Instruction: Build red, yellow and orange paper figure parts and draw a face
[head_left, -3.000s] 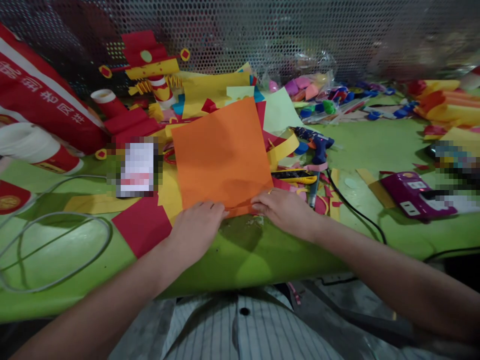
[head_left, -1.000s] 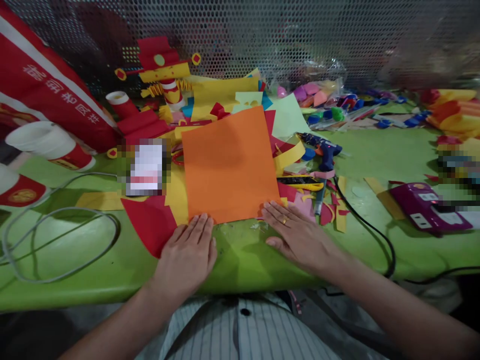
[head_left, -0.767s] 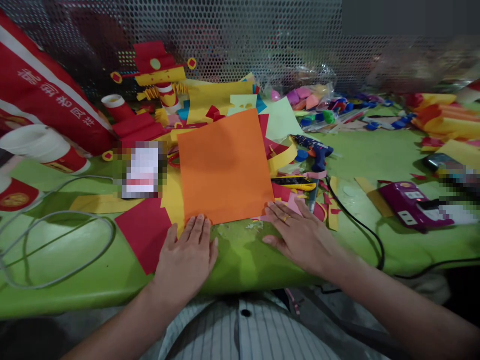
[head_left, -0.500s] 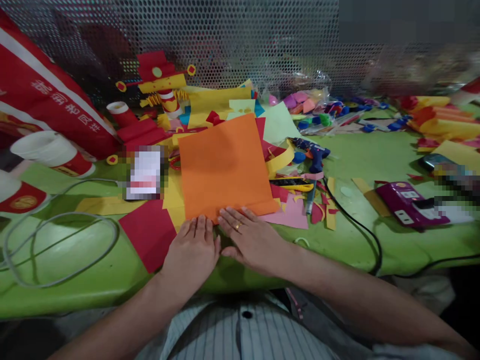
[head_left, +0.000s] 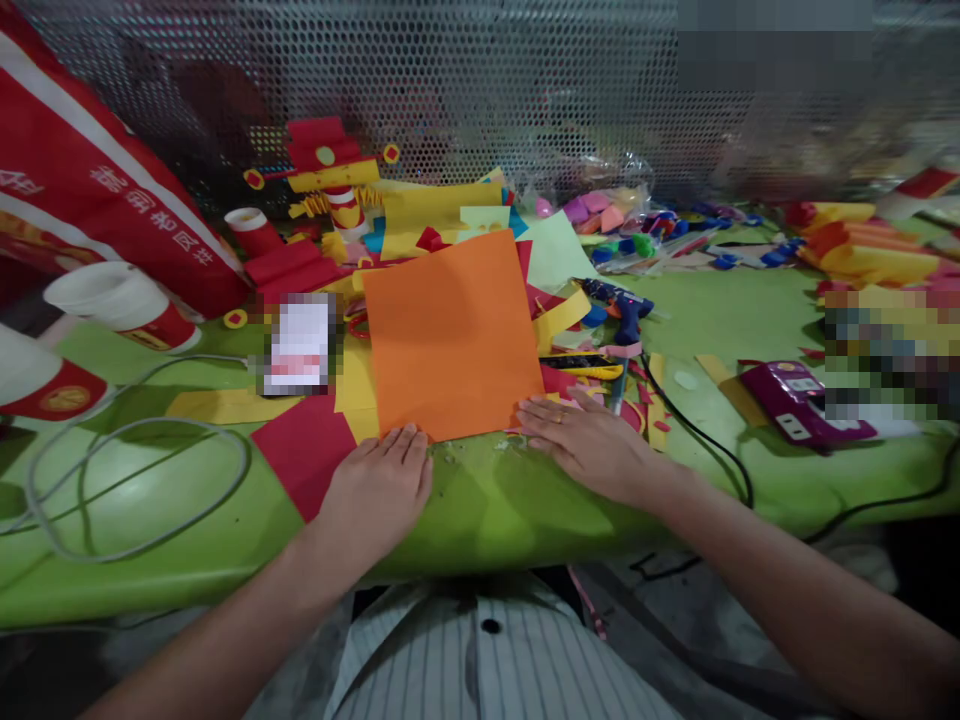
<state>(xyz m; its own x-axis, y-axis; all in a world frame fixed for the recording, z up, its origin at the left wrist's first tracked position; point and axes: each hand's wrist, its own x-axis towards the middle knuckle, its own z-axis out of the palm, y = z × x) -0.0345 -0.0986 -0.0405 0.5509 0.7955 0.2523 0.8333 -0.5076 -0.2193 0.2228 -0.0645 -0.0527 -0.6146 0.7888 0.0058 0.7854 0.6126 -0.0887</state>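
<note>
An orange sheet of paper (head_left: pixel 454 335) lies in front of me, over a pile of coloured paper scraps. My left hand (head_left: pixel 382 480) rests palm down at the sheet's lower left corner, fingers laid flat on its edge. At the lower right corner is my right hand (head_left: pixel 592 445), fingers stretched out and touching the paper; a ring is on one finger. Both hands are open. Partly beneath my left forearm lies a red sheet (head_left: pixel 304 450). Right of the orange sheet are a yellow cutter knife (head_left: pixel 581 366) and a blue glue gun (head_left: pixel 622 308).
Paper cups (head_left: pixel 120 300) and a looped white cable (head_left: pixel 244 450) are on the left, near a phone (head_left: pixel 300 345). Behind stands a red-and-yellow paper figure (head_left: pixel 334 165). To the right, a purple power strip (head_left: pixel 802 405) sits on the green table (head_left: pixel 480 520) beside a black cable (head_left: pixel 697 430).
My right hand has slid right along the sheet's lower edge to its corner, away from my left hand. That lower edge, earlier covered by the fingers, now shows between the hands.
</note>
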